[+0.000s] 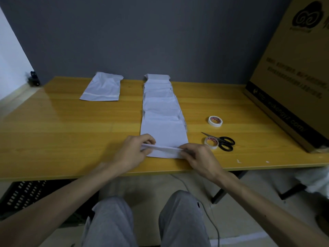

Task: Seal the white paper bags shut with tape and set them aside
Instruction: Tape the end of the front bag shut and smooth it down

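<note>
A row of several overlapping white paper bags [161, 104] runs down the middle of the wooden table [62, 125]. The nearest bag [164, 136] lies at the front edge with its near end folded over. My left hand [132, 152] pinches the left end of that fold, and my right hand [197, 157] pinches the right end. One white bag [102, 87] with a strip of tape across its near end lies apart at the back left. Two rolls of white tape sit to the right: one roll [215, 121] farther back, the other roll [211, 142] close to my right hand.
Black-handled scissors [223, 142] lie beside the nearer tape roll. A large cardboard box [292, 72] stands on the table's right side. A grey wall rises behind the table. A small black object [33, 79] sits at the back left corner. My legs are under the front edge.
</note>
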